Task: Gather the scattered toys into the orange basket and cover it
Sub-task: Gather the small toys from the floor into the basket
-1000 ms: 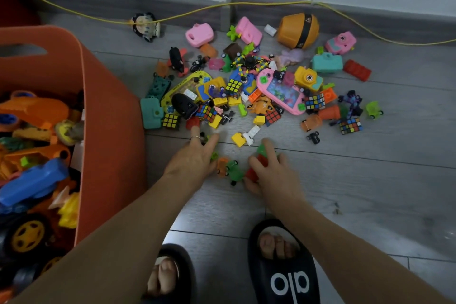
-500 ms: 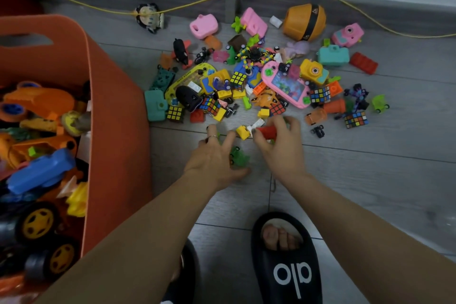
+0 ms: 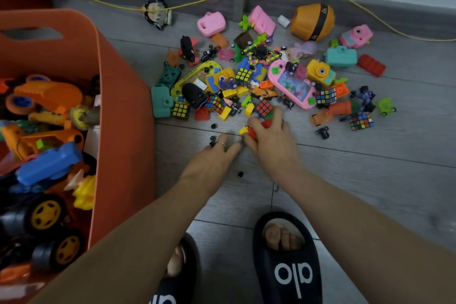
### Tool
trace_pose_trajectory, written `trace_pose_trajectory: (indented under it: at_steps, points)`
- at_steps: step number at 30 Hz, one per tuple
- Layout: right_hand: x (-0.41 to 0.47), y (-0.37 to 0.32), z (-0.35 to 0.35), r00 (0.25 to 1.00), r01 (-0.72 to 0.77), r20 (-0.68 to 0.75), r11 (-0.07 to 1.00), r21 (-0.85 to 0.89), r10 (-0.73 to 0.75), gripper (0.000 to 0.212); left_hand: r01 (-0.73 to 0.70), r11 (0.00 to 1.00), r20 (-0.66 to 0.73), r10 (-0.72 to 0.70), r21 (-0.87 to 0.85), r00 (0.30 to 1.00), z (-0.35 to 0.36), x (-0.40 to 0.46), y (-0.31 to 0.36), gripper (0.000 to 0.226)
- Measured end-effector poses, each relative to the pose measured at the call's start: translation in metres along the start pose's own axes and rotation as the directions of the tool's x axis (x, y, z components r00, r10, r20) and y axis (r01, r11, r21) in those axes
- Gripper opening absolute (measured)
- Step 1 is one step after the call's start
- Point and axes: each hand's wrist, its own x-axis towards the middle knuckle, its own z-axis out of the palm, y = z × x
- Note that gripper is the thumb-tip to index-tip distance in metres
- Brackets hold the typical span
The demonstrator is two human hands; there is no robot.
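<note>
Grey plank floor, person crouched, both arms reaching forward. Orange basket stands at left, uncovered, already holding large toys: a blue car, orange vehicles, black wheels with yellow hubs. Scattered toys lie in a heap on the floor right of the basket, toward the far wall: small puzzle cubes, bricks, a pink handheld game, toy cameras, an orange barrel-shaped toy. Right hand at the near edge of the heap, fingers curled, grip clamped on red and yellow pieces. Left hand just beside it, knuckles up, ring on one finger, fingers bent down over small bits on the floor; a trace of green shows beneath, cannot tell whether its grip holds anything. Black slippers near the bottom.
</note>
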Motion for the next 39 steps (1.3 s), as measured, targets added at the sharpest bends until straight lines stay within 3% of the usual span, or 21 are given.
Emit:
trace_pose_trajectory:
  at_steps: [5,8,12,18,20,23,26,31,35,37,39]
  points:
    - [-0.009,0.002,0.005,0.992,0.122,-0.013,0.980,-0.155,-0.126,0.039,0.152,0.973,0.049,-0.145,-0.172,0.988,0.002,0.004,-0.010,0.069]
    - [-0.009,0.000,0.004,0.991,0.129,-0.018,0.979,-0.156,-0.133,0.033,0.182,0.961,0.058,-0.173,-0.207,0.983,0.004,0.006,-0.014,0.072]
    - [-0.009,0.000,0.002,0.990,0.131,-0.041,0.989,-0.067,-0.134,0.029,0.194,0.946,0.042,-0.189,-0.260,0.981,0.008,0.006,-0.019,0.066]
    - [-0.013,-0.001,-0.002,0.997,0.051,-0.064,0.974,0.221,-0.038,0.026,0.240,0.879,-0.002,-0.264,-0.411,0.965,-0.016,0.001,-0.013,0.046]
    - [-0.014,-0.002,-0.009,0.997,-0.056,-0.032,0.922,0.383,0.073,0.021,0.208,0.869,-0.060,-0.262,-0.449,0.963,-0.032,-0.004,-0.006,0.041]
    - [-0.014,-0.005,-0.023,0.959,-0.282,0.132,0.778,0.561,0.252,0.016,0.178,0.857,-0.102,-0.257,-0.483,0.961,-0.063,-0.017,0.000,0.037]
    - [-0.020,-0.015,-0.056,0.915,-0.401,0.273,0.596,0.695,0.298,0.014,0.140,0.882,-0.145,-0.227,-0.450,0.963,-0.102,-0.037,-0.006,0.040]
    - [-0.017,-0.067,-0.166,0.959,-0.285,0.233,0.524,0.803,0.164,0.016,0.118,0.924,-0.290,-0.233,-0.364,0.928,-0.184,-0.092,-0.035,0.051]
    - [-0.023,-0.146,-0.241,0.989,-0.095,0.145,0.570,0.816,-0.042,0.017,0.172,0.890,-0.337,-0.331,-0.422,0.881,-0.223,-0.156,-0.080,0.037]
    - [-0.036,-0.191,-0.263,0.976,0.000,0.129,0.588,0.809,-0.178,0.022,0.240,0.864,-0.313,-0.399,-0.442,0.862,-0.224,-0.193,-0.107,0.038]
    - [-0.051,-0.229,-0.270,0.936,0.139,0.125,0.674,0.726,-0.328,0.021,0.306,0.858,-0.265,-0.434,-0.414,0.861,-0.214,-0.225,-0.127,0.041]
